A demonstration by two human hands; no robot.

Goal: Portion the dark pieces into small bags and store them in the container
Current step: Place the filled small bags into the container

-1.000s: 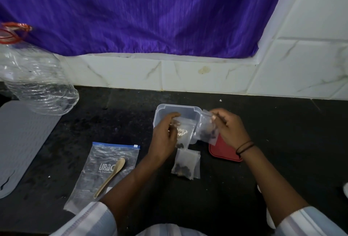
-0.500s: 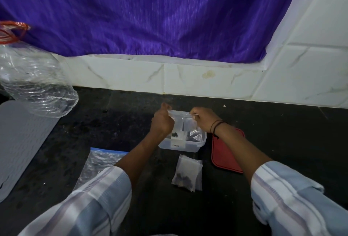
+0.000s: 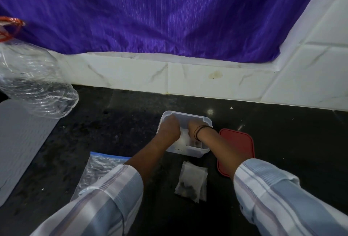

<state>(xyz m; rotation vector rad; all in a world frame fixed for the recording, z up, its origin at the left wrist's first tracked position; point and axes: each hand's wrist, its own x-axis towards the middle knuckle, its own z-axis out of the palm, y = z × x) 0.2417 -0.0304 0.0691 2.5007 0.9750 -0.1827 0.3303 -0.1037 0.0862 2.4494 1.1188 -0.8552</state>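
Both hands, left (image 3: 168, 129) and right (image 3: 194, 128), reach down inside the clear container (image 3: 185, 152) on the black tabletop (image 3: 282, 141), fingers hidden, so their grip cannot be told; a small bag (image 3: 192, 181) lies just in front.

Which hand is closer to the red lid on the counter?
Right. The right hand is inside the clear container, on the side next to the red lid. The left hand is in the container's far side, away from the lid.

Both hands (image 3: 180, 130) fill the container (image 3: 185, 118); red lid (image 3: 237, 149) and small bags (image 3: 192, 181) crowd its right and near sides.
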